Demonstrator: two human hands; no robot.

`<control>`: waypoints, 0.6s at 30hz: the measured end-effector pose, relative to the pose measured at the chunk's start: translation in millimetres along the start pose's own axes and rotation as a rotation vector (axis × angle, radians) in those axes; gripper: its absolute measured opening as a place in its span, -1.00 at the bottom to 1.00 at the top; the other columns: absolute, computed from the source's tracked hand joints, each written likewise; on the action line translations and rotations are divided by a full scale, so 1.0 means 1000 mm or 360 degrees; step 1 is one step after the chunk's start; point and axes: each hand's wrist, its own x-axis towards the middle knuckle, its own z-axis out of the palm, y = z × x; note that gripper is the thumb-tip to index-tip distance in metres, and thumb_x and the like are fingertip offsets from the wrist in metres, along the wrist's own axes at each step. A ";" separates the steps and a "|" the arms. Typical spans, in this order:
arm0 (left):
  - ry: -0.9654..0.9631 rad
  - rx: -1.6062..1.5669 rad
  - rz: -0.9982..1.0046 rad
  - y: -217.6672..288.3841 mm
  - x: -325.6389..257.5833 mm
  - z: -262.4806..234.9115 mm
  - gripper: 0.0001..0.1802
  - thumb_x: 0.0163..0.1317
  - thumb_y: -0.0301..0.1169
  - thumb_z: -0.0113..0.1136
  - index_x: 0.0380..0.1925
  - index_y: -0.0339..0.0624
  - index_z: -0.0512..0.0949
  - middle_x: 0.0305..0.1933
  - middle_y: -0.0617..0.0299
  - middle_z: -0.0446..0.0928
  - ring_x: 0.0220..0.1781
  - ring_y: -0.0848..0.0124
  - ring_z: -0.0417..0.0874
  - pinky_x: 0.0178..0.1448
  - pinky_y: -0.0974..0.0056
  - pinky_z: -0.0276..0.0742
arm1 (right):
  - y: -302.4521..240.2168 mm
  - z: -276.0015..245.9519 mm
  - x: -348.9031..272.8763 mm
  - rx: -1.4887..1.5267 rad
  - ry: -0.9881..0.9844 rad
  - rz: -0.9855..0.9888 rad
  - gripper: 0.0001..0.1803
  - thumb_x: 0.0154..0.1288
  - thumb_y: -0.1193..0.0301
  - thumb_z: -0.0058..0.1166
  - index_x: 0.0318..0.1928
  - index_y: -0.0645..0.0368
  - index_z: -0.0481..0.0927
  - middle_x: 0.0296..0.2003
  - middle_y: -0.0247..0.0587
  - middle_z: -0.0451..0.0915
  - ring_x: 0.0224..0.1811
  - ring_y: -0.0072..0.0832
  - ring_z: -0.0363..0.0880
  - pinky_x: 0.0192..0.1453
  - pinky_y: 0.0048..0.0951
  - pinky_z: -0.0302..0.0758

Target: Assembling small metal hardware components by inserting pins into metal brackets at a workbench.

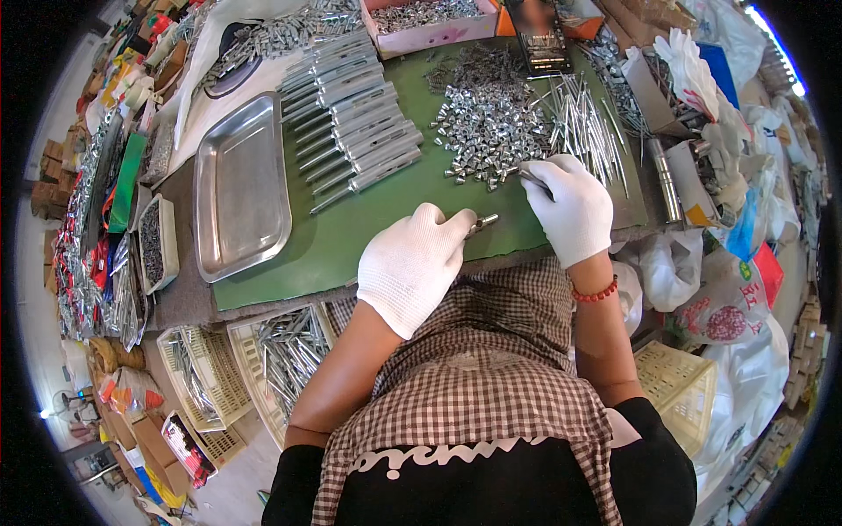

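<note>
My left hand [410, 263], in a white knit glove, is closed around a metal tube [484, 222]; one shiny end shows past the thumb and finger, and the glove hides the rest. My right hand [570, 209], gloved likewise, pinches a slim grey metal tool [537, 181] whose kind I cannot make out. Its tip reaches the near right edge of a heap of small silver cone-shaped metal caps [488, 130]. Beside that heap lies a bundle of thin metal rods [586, 127]. Long metal tubes with thin rods [368, 145] lie in a stacked row to the left.
A shallow steel tray [203, 188] stands left on the green work mat [329, 263]. Behind are dark small springs or clips [474, 70] and a pink box [430, 35] of metal parts. A metal cylinder [665, 180] lies right. Crates of rods [281, 359] stand below the table edge.
</note>
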 end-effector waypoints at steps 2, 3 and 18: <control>0.0012 -0.0009 0.0007 0.000 0.000 -0.001 -0.75 0.25 -0.36 0.16 -0.07 0.14 0.61 -0.34 0.17 0.51 -0.37 0.15 0.63 -0.30 0.11 0.56 | 0.002 0.003 0.002 -0.0040 -0.0001 -0.0022 -0.89 0.20 0.40 0.28 -0.24 0.02 0.73 -0.28 -0.28 0.65 -0.31 -0.25 0.66 -0.24 -0.32 0.57; 0.0018 -0.0021 0.0017 0.000 0.000 -0.002 -0.76 0.25 -0.36 0.16 -0.08 0.15 0.61 -0.34 0.18 0.51 -0.38 0.15 0.63 -0.31 0.11 0.56 | 0.002 0.004 0.004 -0.0039 0.0000 -0.0027 -0.89 0.20 0.40 0.28 -0.24 0.02 0.73 -0.28 -0.28 0.65 -0.31 -0.25 0.66 -0.24 -0.32 0.57; 0.0022 -0.0067 0.0040 -0.002 0.000 -0.002 -0.75 0.25 -0.35 0.14 -0.07 0.12 0.61 -0.32 0.17 0.52 -0.37 0.14 0.64 -0.31 0.10 0.57 | -0.032 -0.009 -0.015 0.0552 -0.0384 -0.0061 -0.90 0.19 0.42 0.28 -0.27 0.08 0.68 -0.33 -0.20 0.61 -0.33 -0.18 0.64 -0.27 -0.24 0.56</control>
